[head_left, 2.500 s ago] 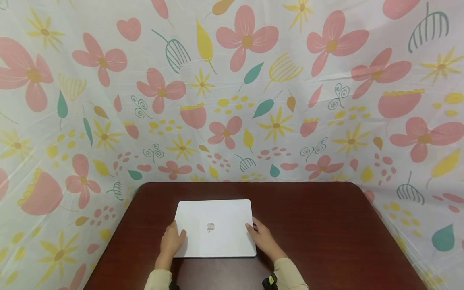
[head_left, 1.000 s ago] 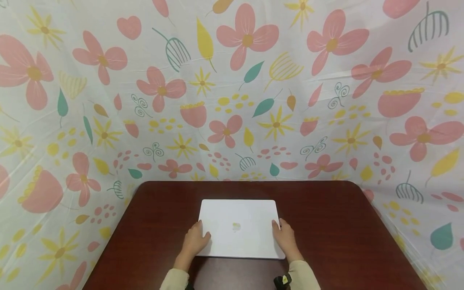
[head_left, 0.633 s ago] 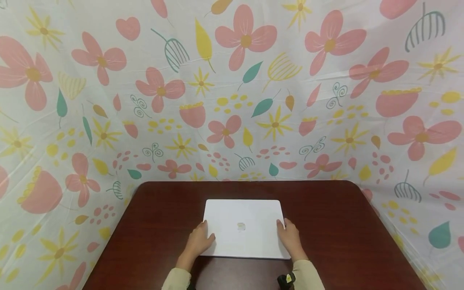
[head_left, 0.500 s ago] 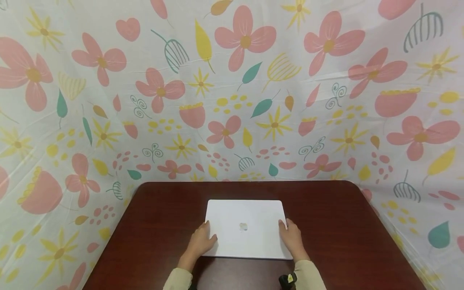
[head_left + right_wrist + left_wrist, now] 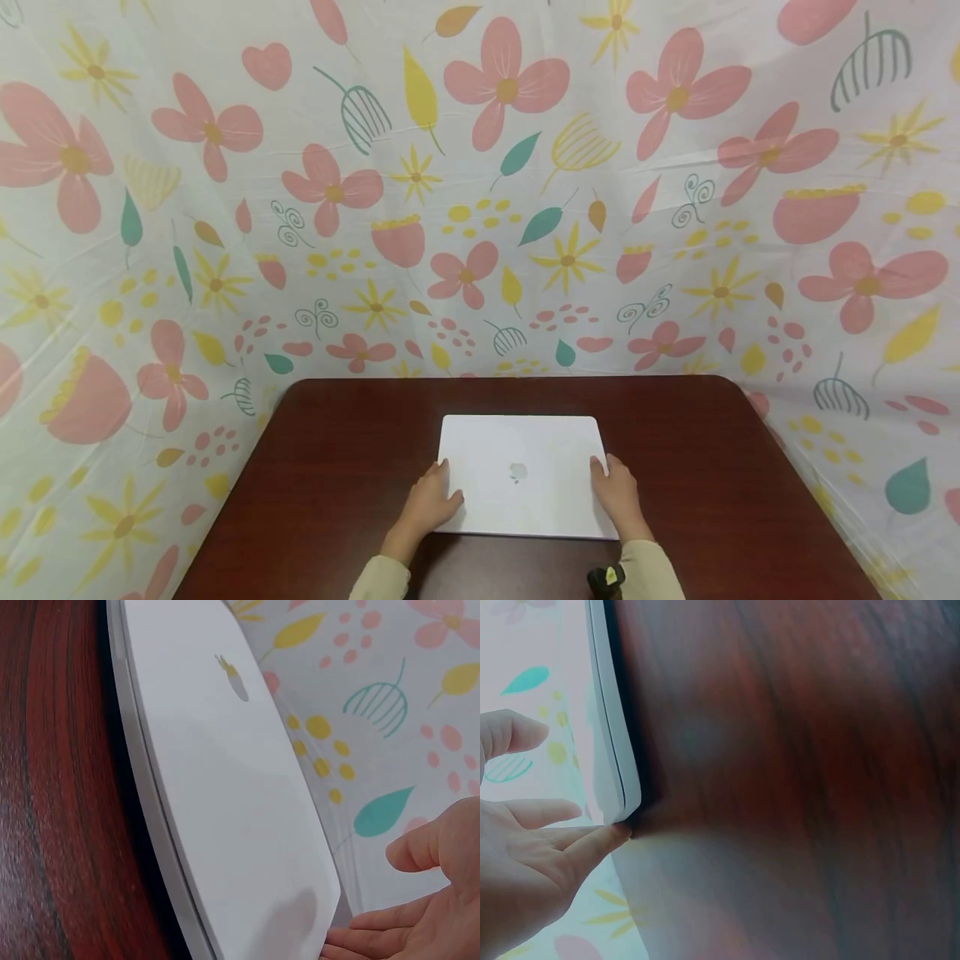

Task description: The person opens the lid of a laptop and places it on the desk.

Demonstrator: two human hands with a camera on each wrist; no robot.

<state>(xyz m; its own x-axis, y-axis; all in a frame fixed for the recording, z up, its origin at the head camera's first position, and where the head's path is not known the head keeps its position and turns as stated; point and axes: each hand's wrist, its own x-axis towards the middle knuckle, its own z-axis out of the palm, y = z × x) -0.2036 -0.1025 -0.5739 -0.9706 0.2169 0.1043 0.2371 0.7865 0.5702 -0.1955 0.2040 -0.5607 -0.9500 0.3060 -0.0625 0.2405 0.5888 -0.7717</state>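
Note:
A closed silver laptop (image 5: 540, 504) with an apple logo on its lid lies flat on the dark red-brown table (image 5: 720, 492). At its left side is my left hand (image 5: 427, 498); in the left wrist view, extended fingers (image 5: 589, 851) touch the laptop's corner while the thumb stays apart from the lid. My right hand (image 5: 619, 493) is at the opposite side. The right wrist view shows its fingers (image 5: 379, 937) nearly straight against the laptop's side edge, the thumb raised clear. Some fingertips are hidden behind the laptop's edge.
A white cloth (image 5: 465, 192) printed with flowers and leaves hangs behind the table and along both sides. The table's far edge runs just beyond the laptop. A black strap device (image 5: 604, 580) sits at the right wrist by the beige sleeve (image 5: 651, 571).
The laptop has moved rightward across the table, from left of the middle to slightly right of it. Both hands have travelled with it, keeping their places at its sides.

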